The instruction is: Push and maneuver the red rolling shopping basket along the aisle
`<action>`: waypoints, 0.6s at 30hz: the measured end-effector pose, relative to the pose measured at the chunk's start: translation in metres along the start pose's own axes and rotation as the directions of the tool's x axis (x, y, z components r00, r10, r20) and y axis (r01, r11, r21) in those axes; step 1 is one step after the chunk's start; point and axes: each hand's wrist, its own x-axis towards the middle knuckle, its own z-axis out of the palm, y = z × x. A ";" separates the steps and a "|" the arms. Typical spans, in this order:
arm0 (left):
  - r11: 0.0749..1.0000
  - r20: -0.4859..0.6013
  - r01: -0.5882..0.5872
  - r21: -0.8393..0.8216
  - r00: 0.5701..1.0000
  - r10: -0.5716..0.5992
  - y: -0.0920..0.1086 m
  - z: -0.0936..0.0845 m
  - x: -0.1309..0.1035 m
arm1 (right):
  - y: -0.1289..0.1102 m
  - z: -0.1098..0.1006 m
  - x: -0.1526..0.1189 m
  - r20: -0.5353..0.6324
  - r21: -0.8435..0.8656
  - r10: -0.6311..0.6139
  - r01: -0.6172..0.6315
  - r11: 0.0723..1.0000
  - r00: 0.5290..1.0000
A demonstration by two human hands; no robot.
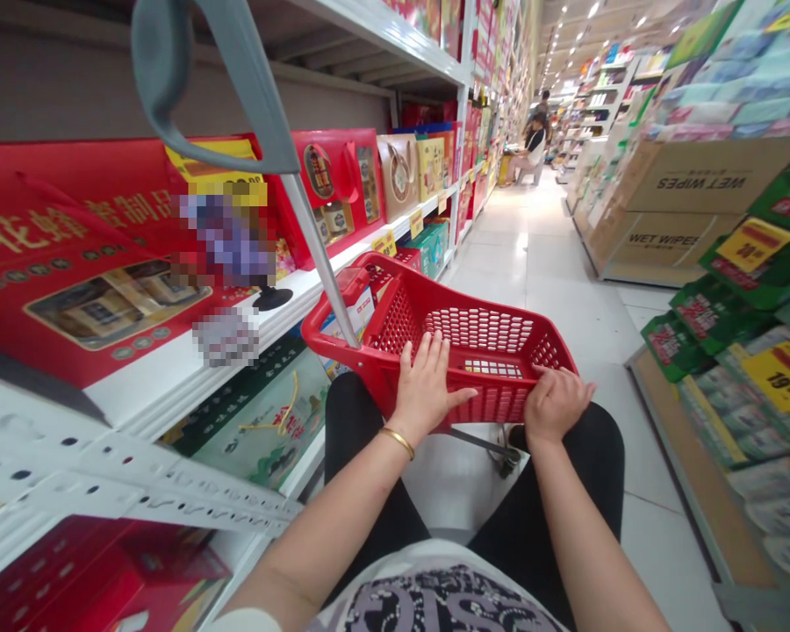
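A red plastic shopping cart (487,303) with perforated walls stands between my knees, its grey handle (263,96) rising on a metal pole at the left. My left hand (425,382), with a gold bangle at the wrist, lies against the cart's near rim, fingers stretched out and thumb apart. At the near right corner, my right hand (556,402) has its fingers curled over the rim. The main bin's visible floor shows bare mesh. In the cart's left end section, partly hidden, is a box with blue and white printing (359,312).
Shelves (342,272) of red gift boxes (105,263) run close along my left. On the right stand wet wipes cartons (691,193) and stacked green packs (711,316). White floor tiles (506,254) lead down the aisle to a seated person (533,149).
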 end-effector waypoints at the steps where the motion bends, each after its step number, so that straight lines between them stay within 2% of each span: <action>1: 1.000 -0.002 -0.002 0.000 1.000 0.002 0.000 0.000 0.000 | -0.006 0.003 -0.002 -0.009 0.002 -0.010 0.010 1.000 1.000; 4: 1.000 -0.005 0.000 0.002 1.000 0.000 0.001 0.003 0.001 | -0.030 0.011 -0.011 -0.016 0.035 -0.067 0.067 0.997 0.998; 9: 1.000 -0.008 0.004 0.028 1.000 -0.004 0.000 0.007 0.002 | -0.081 0.032 -0.045 0.035 0.158 -0.235 0.227 0.961 0.971; 11: 0.999 -0.006 -0.010 0.044 1.000 0.010 -0.001 0.008 0.002 | -0.090 0.042 -0.056 0.013 0.172 -0.265 0.259 0.950 0.964; 13: 0.998 0.001 -0.028 0.057 1.000 0.028 -0.003 0.009 0.002 | -0.085 0.048 -0.059 -0.029 0.145 -0.306 0.307 0.941 0.951; 15: 0.997 0.007 -0.040 0.063 0.999 0.040 -0.004 0.009 0.001 | -0.068 0.049 -0.055 -0.047 0.090 -0.377 0.379 0.921 0.925; 18: 0.997 0.017 -0.043 0.057 0.999 0.042 -0.005 0.009 0.000 | -0.037 0.044 -0.044 -0.099 0.010 -0.361 0.364 0.931 0.927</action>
